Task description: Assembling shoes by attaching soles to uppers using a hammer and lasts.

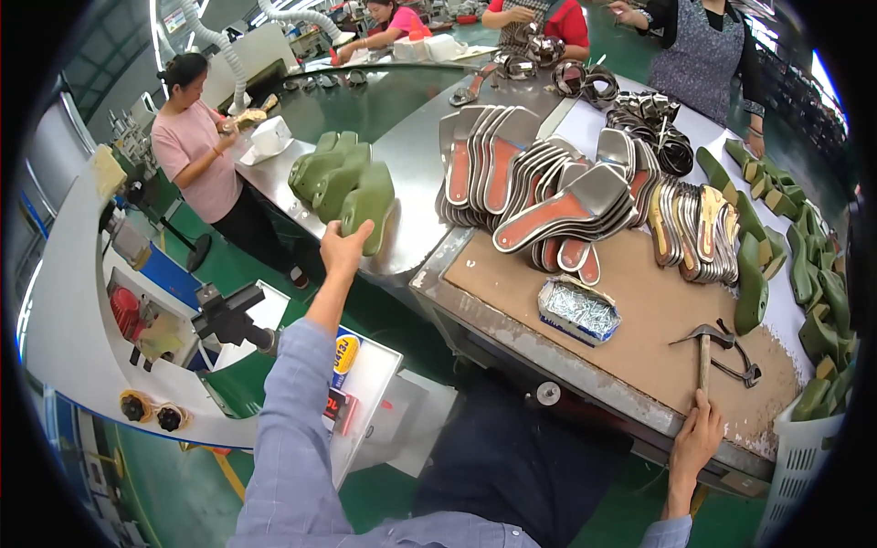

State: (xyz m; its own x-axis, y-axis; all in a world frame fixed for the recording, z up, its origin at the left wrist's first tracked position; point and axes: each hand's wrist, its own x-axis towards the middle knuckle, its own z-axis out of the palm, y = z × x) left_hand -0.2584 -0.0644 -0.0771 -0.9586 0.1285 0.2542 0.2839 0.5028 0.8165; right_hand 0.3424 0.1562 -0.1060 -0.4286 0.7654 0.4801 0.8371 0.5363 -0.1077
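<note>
Left grip (343, 245) closed on a green shoe last (369, 206) at the conveyor's edge, right grip (696, 437) seemingly wrapped around the hammer (703, 352) handle on the counter (639, 320); soles (566, 205) stacked, unworked.

brown-topped workbench (639, 310) carries stacked silver insoles (566, 196), a nail tin (577, 310), a hammer (705, 352), pincers (740, 365).

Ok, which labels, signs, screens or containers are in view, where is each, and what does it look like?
Round sticker: yellow and blue, on the white machine panel below the left hand.
Red label: rectangular, just under that sticker.
Tin of nails: shallow, rectangular, silvery, on the brown bench top.
White basket: slotted plastic, at the bench's right end.
No screens visible.
</note>
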